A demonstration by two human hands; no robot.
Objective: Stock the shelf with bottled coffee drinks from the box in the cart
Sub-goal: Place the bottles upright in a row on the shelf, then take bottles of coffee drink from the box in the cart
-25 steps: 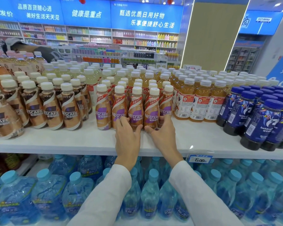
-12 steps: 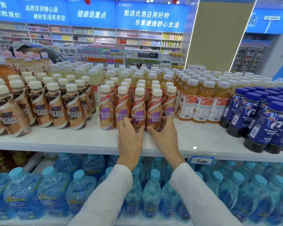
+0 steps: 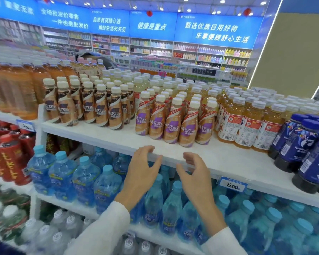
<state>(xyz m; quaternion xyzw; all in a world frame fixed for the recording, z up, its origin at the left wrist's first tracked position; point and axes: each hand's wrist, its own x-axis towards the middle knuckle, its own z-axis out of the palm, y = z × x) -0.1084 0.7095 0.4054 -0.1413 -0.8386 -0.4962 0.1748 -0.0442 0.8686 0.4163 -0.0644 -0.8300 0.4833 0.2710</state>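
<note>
A group of purple-labelled Nescafe coffee bottles (image 3: pixel 173 124) with cream caps stands in rows on the white shelf (image 3: pixel 103 137), between brown-labelled Nescafe bottles (image 3: pixel 92 107) on the left and orange tea bottles (image 3: pixel 247 124) on the right. My left hand (image 3: pixel 144 170) and my right hand (image 3: pixel 195 173) hover side by side in front of the shelf's front edge, below the purple bottles and apart from them. Both hands hold nothing, fingers loosely curved. The box and the cart are out of view.
Dark blue bottles (image 3: pixel 306 150) stand at the shelf's right end. Blue-capped water bottles (image 3: pixel 85 181) fill the shelf below, with a price tag (image 3: pixel 232 185) on the edge above them. Red bottles (image 3: pixel 9 157) sit at the far left. A person (image 3: pixel 98 58) bends behind the shelf.
Both hands have let go of the front purple coffee bottles and drawn back toward me, off the shelf. The view has swung to the left.
</note>
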